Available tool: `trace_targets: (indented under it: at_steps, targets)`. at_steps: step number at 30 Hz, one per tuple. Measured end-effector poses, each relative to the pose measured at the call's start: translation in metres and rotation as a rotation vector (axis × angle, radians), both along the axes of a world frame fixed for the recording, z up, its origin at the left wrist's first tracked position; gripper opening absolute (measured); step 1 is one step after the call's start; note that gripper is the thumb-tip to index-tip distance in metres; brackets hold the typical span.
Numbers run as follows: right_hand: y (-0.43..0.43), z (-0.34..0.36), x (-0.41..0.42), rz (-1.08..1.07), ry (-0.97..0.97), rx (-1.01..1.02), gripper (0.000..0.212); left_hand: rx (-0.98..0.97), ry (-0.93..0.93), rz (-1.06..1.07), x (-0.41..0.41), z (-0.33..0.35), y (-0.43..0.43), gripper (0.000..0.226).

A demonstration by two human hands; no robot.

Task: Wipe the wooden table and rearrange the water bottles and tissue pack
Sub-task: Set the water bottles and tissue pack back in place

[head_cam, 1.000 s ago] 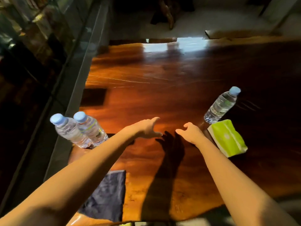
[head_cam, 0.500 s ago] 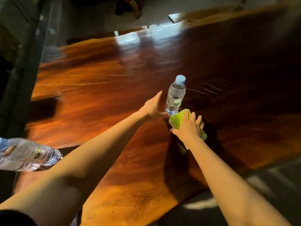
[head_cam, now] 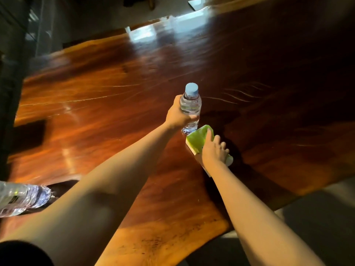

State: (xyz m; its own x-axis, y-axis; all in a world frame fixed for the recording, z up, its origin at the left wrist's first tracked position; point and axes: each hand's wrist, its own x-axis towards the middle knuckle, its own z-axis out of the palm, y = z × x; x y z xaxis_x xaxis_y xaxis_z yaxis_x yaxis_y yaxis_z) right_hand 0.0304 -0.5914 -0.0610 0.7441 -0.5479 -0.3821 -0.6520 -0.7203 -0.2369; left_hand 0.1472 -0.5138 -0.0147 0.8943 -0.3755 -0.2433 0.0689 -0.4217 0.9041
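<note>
A clear water bottle with a pale blue cap stands upright near the middle of the glossy wooden table. My left hand is wrapped around its body. Just right of it lies the green tissue pack, and my right hand grips it from above, covering its near half. At the left edge of the view another water bottle shows only its lower part, and its cap is out of frame.
The table's near edge runs diagonally at the lower right, with grey floor beyond it. A dark wall and glass panel border the table on the left. Bright window glare lies at the far edge.
My left hand has closed around the upright bottle it was reaching for. My right hand has settled more firmly onto the tissue pack. The view has shifted right, so the cloth is no longer in sight.
</note>
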Motion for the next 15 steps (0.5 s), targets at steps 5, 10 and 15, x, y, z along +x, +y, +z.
trace_targets:
  at_steps: [5, 10, 15]
  targets:
    - [0.002, 0.004, -0.005, -0.005, -0.036, 0.013, 0.096, -0.012, -0.061, 0.040, -0.008, -0.001, 0.011, 0.061]
    - [0.020, 0.017, -0.001, 0.121, -0.116, -0.019, 0.102, -0.058, -0.103, 0.123, -0.025, 0.005, 0.061, 0.060]
    - [0.069, 0.027, 0.011, 0.376, -0.169, -0.011, 0.102, -0.023, -0.127, 0.261, -0.039, 0.012, 0.141, 0.062]
